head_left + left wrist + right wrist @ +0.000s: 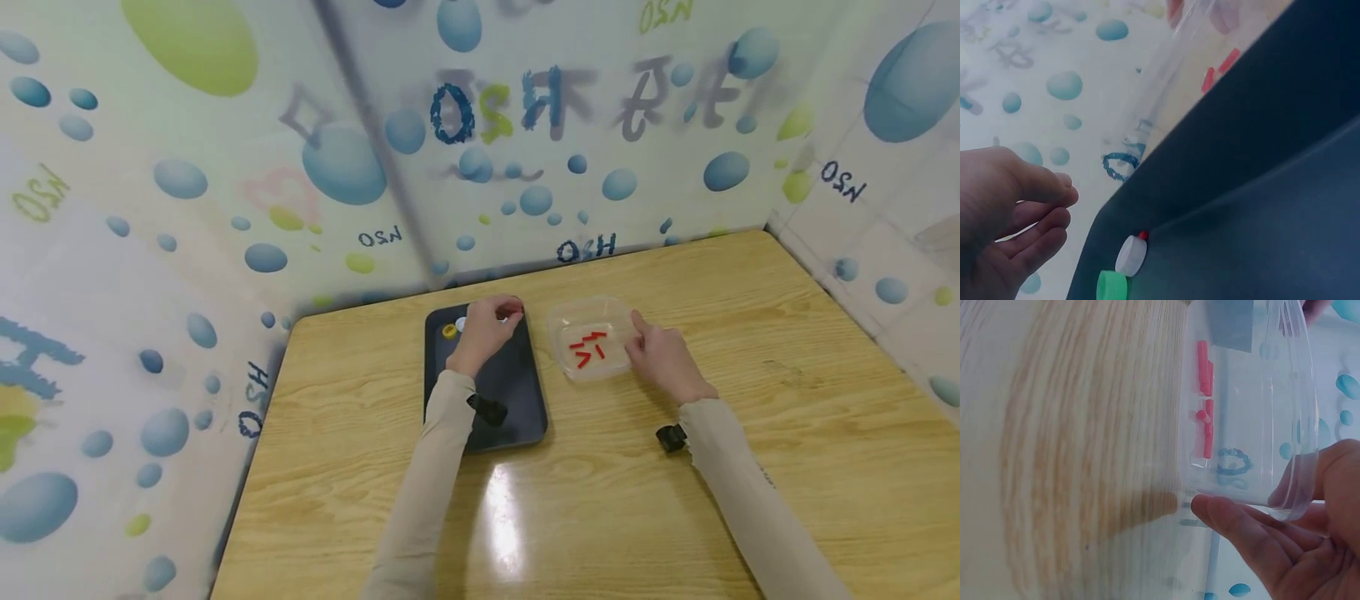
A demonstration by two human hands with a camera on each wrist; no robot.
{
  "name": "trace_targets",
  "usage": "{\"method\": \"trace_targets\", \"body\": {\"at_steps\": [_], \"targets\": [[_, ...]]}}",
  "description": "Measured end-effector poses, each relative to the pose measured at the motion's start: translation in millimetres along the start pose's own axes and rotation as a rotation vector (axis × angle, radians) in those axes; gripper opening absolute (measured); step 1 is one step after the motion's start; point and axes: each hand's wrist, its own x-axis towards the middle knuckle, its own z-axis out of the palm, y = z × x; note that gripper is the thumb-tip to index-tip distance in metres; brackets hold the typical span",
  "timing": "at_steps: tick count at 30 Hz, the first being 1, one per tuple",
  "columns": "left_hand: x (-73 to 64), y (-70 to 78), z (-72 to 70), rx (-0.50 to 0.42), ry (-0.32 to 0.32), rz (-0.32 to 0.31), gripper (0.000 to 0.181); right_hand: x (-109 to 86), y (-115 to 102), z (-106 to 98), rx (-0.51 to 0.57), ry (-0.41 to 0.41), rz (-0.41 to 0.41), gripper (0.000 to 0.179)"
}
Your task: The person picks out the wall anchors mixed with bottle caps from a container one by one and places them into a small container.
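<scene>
My left hand hovers over the far end of a dark tray, fingers loosely bent. In the left wrist view, nothing shows between its thumb and fingers. Below it in the tray lie a white bottle cap, a green cap and a small red piece touching the white one. A yellow cap sits in the tray's far left corner. To the right, my right hand pinches the side of a clear plastic container, thumb at the rim. Several short red sticks lie inside it.
Tray and container stand side by side on a wooden table. A wall with blue and green dots rises right behind the table's far edge. Each sleeve carries a small black wrist camera.
</scene>
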Motion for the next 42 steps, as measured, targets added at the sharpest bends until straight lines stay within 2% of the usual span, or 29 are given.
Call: {"method": "trace_targets", "body": {"at_steps": [6, 14, 23, 32, 42], "targets": [[-4.6, -9.1, -1.3, -0.031, -0.026, -0.051, 0.022, 0.4, 3.1, -1.6, -0.005, 0.013, -0.005, 0.055], [-6.0, -22.2, -3.8, -0.009, -0.024, -0.077, 0.025, 0.1, 6.9, -1.7, -0.008, 0.033, -0.014, 0.054], [-3.0, -28.2, -3.7, -0.022, -0.039, -0.118, 0.031, 2.2, 6.3, -1.0, -0.011, 0.025, -0.006, 0.054], [-2.0, -36.8, -0.3, -0.002, -0.042, -0.138, 0.032, 3.4, 4.6, 5.5, -0.011, 0.020, -0.004, 0.055], [6.8, -37.2, 4.2, 0.047, -0.064, -0.165, 0.032, 0.4, 3.4, 3.0, 0.043, 0.017, -0.013, 0.056]]}}
